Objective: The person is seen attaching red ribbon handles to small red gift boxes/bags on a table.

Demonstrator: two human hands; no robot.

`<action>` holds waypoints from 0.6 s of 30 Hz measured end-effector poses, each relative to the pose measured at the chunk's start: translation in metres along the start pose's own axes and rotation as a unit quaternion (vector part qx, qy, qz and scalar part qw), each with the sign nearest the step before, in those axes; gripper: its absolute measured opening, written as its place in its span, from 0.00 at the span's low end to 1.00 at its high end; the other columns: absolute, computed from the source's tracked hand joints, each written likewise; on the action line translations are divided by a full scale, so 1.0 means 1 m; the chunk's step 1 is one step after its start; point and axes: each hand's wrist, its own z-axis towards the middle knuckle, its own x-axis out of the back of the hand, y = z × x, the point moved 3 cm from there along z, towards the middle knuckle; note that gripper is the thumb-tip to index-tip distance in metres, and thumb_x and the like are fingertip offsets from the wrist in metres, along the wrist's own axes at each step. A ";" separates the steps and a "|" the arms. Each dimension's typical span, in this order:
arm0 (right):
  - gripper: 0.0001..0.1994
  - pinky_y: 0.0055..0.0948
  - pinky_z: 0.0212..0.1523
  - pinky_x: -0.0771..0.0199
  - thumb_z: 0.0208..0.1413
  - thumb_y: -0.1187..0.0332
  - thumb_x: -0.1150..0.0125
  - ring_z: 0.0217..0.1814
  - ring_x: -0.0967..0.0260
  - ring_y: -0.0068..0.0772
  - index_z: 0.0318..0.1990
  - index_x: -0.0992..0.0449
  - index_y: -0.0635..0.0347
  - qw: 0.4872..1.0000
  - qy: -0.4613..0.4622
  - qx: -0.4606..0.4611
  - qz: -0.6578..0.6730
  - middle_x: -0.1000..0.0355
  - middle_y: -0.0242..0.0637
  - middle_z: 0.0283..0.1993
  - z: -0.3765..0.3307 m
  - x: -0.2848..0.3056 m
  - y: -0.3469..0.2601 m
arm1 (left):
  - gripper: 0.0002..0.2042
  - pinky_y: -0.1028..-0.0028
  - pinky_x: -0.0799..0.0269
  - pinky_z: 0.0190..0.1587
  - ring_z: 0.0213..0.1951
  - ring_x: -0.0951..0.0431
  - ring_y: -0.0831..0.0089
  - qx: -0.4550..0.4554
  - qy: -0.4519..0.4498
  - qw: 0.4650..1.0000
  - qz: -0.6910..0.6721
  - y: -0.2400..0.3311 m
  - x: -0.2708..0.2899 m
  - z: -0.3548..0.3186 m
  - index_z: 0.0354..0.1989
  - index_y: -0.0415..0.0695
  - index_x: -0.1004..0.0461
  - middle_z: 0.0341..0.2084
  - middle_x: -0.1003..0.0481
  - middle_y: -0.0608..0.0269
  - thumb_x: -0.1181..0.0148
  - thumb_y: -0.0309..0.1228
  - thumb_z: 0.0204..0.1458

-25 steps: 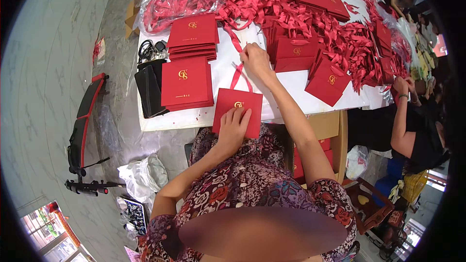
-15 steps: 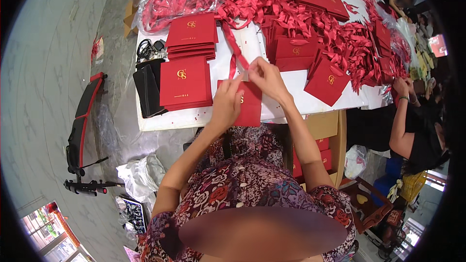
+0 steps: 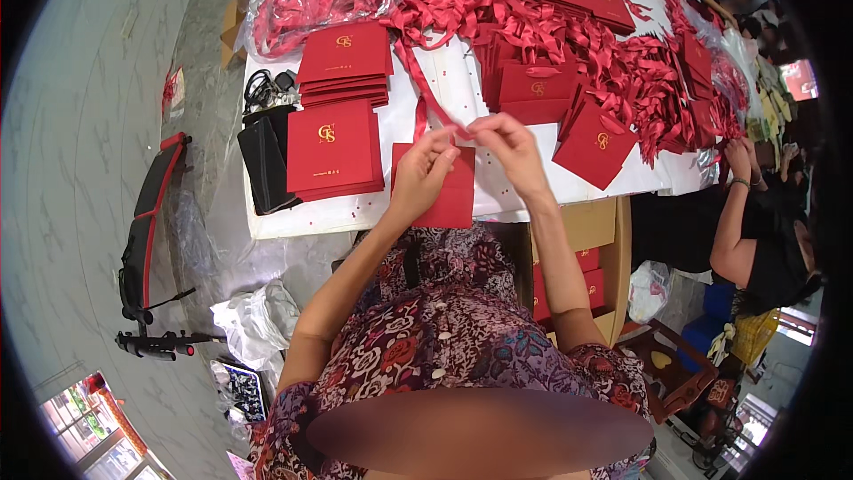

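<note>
Both hands pinching ribbon over envelope.

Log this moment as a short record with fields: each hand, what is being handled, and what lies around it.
left hand: fingers pinch a red ribbon over a red envelope
right hand: fingers pinch the same ribbon, close beside the left
envelope: flat at the near edge of the white table
left of it: stacks of red envelopes, black pouch
far side: heap of loose red ribbons
right: another person's arm
</note>
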 end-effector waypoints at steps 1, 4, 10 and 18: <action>0.06 0.24 0.52 0.28 0.63 0.72 0.41 0.39 0.26 0.23 0.43 0.24 0.66 1.000 -0.002 0.000 0.001 0.23 0.36 0.40 -0.002 0.002 -0.012 | 0.11 0.80 0.29 0.37 0.34 0.26 0.79 -0.028 0.026 0.999 0.018 0.001 0.002 -0.002 0.49 0.38 0.27 0.38 0.24 0.62 0.41 0.26 0.59; 0.05 0.30 0.56 0.27 0.66 0.70 0.46 0.37 0.27 0.24 0.42 0.28 0.63 0.992 0.000 0.042 0.120 0.26 0.34 0.36 -0.011 0.025 -0.042 | 0.20 0.68 0.28 0.41 0.38 0.26 0.66 -0.145 0.048 0.917 0.367 0.010 0.010 -0.007 0.52 0.40 0.27 0.42 0.26 0.58 0.34 0.27 0.50; 0.05 0.26 0.43 0.26 0.66 0.71 0.48 0.33 0.29 0.21 0.42 0.28 0.63 0.993 -0.070 0.033 0.089 0.28 0.34 0.34 -0.028 0.038 -0.078 | 0.28 0.58 0.38 0.52 0.51 0.33 0.57 -0.194 0.000 0.808 0.557 -0.004 0.014 -0.008 0.51 0.42 0.26 0.46 0.29 0.58 0.26 0.36 0.38; 0.10 0.33 0.43 0.27 0.58 0.74 0.41 0.37 0.26 0.42 0.47 0.22 0.61 0.944 -0.044 0.020 -0.327 0.26 0.46 0.38 -0.028 -0.010 0.033 | 0.27 0.60 0.40 0.48 0.47 0.33 0.59 -0.177 0.002 0.811 0.557 0.000 0.011 -0.004 0.48 0.46 0.25 0.42 0.29 0.60 0.24 0.34 0.35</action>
